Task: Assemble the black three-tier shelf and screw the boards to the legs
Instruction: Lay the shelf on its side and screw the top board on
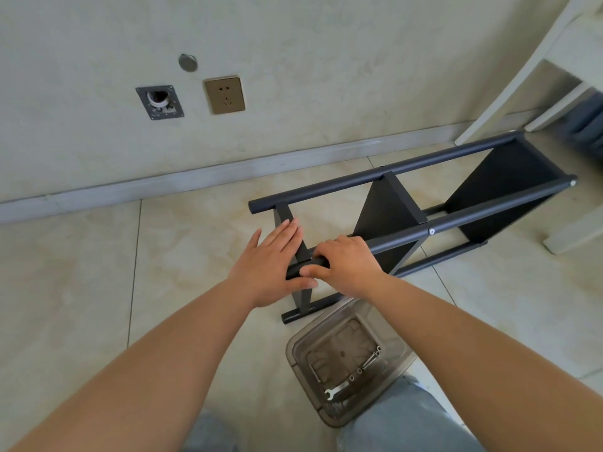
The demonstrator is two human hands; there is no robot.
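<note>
The black three-tier shelf (408,203) lies on its side on the tiled floor, its round legs running from near me toward the far right. Three black boards stand between the legs: a near one (287,213), a middle one (388,207) and a far one (509,177). My left hand (274,259) lies flat with straight fingers against the near board, thumb under the end of the upper front leg (473,220). My right hand (346,262) curls round that leg's near end. A silver screw head (431,231) shows on this leg at the middle board.
A clear plastic tray (300,347) sits on the floor by my knee, holding a small wrench (334,391), an Allen key and several screws and washers. A white chair leg (509,89) stands at the right. The wall carries a socket (224,94).
</note>
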